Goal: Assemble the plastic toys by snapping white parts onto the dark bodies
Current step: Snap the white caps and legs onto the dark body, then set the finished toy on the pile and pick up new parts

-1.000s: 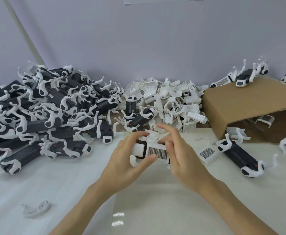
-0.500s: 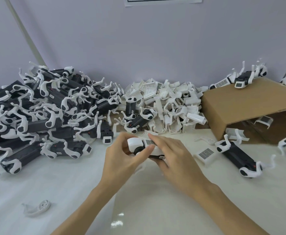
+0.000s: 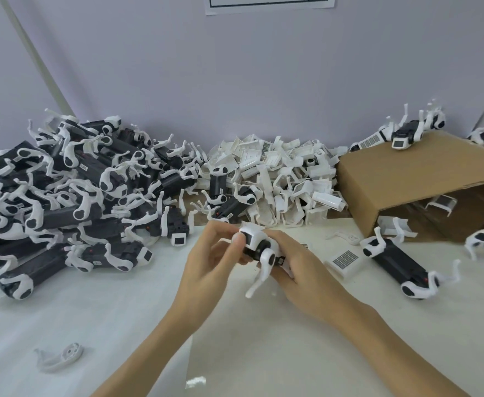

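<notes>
The fingers of the left hand and the right hand curl around 1 toy, held above the white table. Its dark body is mostly hidden; 1 white leg hangs below.

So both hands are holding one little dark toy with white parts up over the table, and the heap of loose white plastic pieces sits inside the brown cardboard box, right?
Not quite. The head view shows the left hand and right hand gripping the small dark toy with white parts, but the heap of loose white plastic pieces lies on the white table against the wall, left of the brown cardboard box, not inside it.
</notes>
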`<action>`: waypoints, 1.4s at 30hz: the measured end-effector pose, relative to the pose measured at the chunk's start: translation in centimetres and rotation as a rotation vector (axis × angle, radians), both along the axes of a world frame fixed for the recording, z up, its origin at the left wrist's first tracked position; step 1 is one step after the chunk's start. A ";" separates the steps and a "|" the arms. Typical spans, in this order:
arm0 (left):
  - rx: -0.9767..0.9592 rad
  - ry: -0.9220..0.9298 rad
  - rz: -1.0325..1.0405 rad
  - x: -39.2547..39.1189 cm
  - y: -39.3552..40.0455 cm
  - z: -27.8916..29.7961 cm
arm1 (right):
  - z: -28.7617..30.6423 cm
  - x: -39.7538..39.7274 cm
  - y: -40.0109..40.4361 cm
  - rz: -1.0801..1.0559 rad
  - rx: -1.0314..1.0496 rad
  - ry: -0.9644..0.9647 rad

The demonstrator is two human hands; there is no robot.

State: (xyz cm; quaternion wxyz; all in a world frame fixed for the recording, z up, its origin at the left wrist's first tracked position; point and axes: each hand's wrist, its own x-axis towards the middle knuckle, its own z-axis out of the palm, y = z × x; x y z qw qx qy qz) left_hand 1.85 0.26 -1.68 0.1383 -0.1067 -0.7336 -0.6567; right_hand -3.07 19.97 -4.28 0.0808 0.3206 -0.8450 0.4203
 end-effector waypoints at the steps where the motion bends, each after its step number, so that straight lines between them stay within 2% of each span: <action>1: 0.020 -0.022 -0.012 -0.1 -0.2 0.0 | 0.1 -0.1 0.0 -0.044 0.022 0.052; 4: -0.085 -0.059 -0.038 -0.2 -0.9 -0.2 | 0.8 0.1 -0.1 -0.169 0.098 0.284; 6: -0.149 -0.074 0.002 -0.2 -0.8 -0.4 | 1.0 0.1 0.0 -0.169 0.121 0.303; 10: 0.035 -0.140 0.077 -0.7 -0.8 -0.6 | 1.2 -0.1 0.4 0.004 -0.011 -0.159; 14: 0.079 -0.190 0.116 -1.2 -1.8 -0.8 | 1.6 0.0 0.9 0.070 -0.026 -0.230; 19: 0.092 -0.216 0.105 -1.8 -1.8 -1.5 | 2.9 -0.3 1.4 -0.005 -0.156 -0.382; 21: 0.134 -0.185 0.129 -2.3 -2.0 -1.5 | 3.8 -1.2 2.4 -0.052 -0.327 -0.535; 23: 0.148 -0.155 0.140 -2.6 -2.3 -1.5 | 4.9 -2.0 4.0 -0.008 -0.694 -0.689; 25: 0.097 -0.126 0.143 -2.7 -2.6 -1.7 | 5.6 -2.6 5.9 0.228 -1.191 -0.744; 26: 0.072 -0.122 0.140 -2.6 -2.7 -1.9 | 5.7 -2.8 6.8 0.339 -1.379 -0.767; 27: 0.046 -0.119 0.137 -2.5 -2.7 -2.0 | 5.8 -3.0 7.4 0.398 -1.475 -0.784; 28: 0.003 -0.109 0.139 -2.4 -2.6 -2.1 | 5.8 -3.1 7.7 0.414 -1.482 -0.784; 31: -0.247 -0.034 0.185 -2.3 -2.5 -2.4 | 5.4 -3.3 7.0 0.351 -1.311 -0.756; 36: -0.691 0.144 0.288 -2.7 -2.7 -3.9 | 4.6 -2.6 5.3 0.230 -1.093 -0.867; 39: -0.821 0.168 0.334 -3.8 -2.6 -4.3 | 4.0 -2.5 4.4 0.174 -1.007 -0.907; 42: -0.868 0.086 0.285 -5.4 -2.8 -3.8 | 3.3 -2.4 3.9 0.122 -0.945 -0.934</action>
